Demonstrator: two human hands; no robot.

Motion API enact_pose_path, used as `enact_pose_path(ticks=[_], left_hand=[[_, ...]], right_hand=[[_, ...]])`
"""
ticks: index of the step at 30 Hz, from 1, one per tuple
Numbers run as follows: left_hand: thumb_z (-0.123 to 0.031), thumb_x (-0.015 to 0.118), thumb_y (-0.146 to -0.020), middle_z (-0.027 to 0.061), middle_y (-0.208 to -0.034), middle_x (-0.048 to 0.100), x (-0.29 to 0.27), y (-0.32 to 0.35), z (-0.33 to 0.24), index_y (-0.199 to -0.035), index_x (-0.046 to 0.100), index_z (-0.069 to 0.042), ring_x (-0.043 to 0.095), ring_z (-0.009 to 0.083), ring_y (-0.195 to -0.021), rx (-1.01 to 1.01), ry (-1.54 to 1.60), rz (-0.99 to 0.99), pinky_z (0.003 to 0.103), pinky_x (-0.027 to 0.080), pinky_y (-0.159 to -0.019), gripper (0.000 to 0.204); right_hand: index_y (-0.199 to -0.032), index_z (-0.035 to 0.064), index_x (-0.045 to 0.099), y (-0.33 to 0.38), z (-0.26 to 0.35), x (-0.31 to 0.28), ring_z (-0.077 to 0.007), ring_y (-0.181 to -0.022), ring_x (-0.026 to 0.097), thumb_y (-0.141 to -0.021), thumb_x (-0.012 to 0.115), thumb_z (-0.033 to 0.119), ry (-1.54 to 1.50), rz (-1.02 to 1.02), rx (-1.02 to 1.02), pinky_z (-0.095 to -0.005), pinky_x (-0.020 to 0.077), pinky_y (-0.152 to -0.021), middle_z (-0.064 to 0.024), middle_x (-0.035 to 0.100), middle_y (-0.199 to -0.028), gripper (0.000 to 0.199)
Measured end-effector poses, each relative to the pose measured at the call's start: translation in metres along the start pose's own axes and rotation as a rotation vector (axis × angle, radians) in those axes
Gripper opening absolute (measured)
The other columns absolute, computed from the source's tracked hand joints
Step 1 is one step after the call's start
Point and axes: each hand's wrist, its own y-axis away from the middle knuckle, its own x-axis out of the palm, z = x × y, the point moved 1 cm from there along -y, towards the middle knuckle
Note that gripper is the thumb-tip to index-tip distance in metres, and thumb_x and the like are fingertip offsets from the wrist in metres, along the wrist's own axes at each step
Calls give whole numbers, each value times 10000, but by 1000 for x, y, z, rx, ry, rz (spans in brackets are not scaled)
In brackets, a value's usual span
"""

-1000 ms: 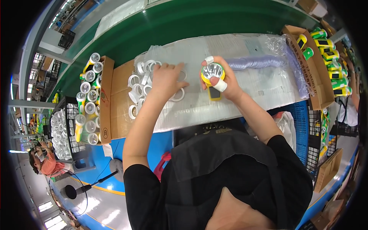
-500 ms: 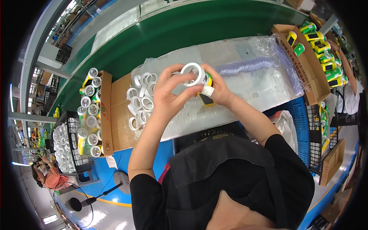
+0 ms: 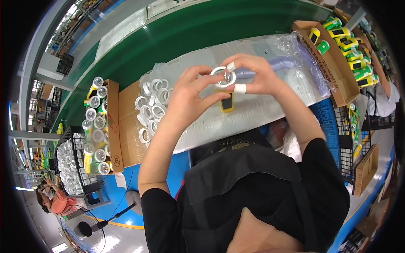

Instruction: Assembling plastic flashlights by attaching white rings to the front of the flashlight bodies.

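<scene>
My left hand (image 3: 192, 95) and my right hand (image 3: 253, 76) meet above the plastic-covered bench (image 3: 270, 114). Together they hold a yellow flashlight body (image 3: 226, 101) with a silver reflector head, and a white ring (image 3: 222, 76) sits at its top between my fingertips. Two fingers of my right hand wear white tape. A pile of loose white rings (image 3: 152, 103) lies on the plastic just left of my left hand.
A cardboard box (image 3: 114, 126) at the left holds several upright flashlights (image 3: 95, 126). Another box (image 3: 327, 55) at the right holds finished yellow and green flashlights. A green conveyor belt (image 3: 185, 36) runs behind. A wire basket of white parts (image 3: 69, 162) and another person (image 3: 55, 202) are at lower left.
My left hand came off the ring pile with a white ring and joined my right hand. The ring now sits on the flashlight head, both hands closer to me.
</scene>
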Motion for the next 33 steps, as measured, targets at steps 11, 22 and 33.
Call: enact_pose_path(ticks=[11, 22, 33], left_hand=[[-111, 804, -692, 83, -947, 671, 39, -9, -9, -1004, 598, -100, 650, 296, -868, -33, 153, -46, 379, 515, -711, 374], [-120, 822, -673, 78, -866, 655, 45, -6, 2, -1003, 626, -103, 631, 237, -749, -113, 122, -74, 351, 510, -647, 384], [-115, 816, -685, 87, -882, 667, 50, -11, 1, -986, 643, -114, 651, 244, -767, -61, 127, -108, 340, 520, -660, 347]], right_hand=[[-898, 33, 585, -63, 46, -44, -296, -782, 574, -645, 702, 76, 364, 807, 141, -370, 458, -658, -97, 546, -850, 282], [-877, 2, 583, -61, 51, -20, -323, -785, 605, -810, 660, 425, 806, 751, 578, -406, 466, -636, -145, 606, -882, 436], [-881, 24, 589, -55, 46, -23, -313, -800, 610, -791, 709, 294, 785, 696, 642, -411, 483, -678, -129, 598, -910, 309]])
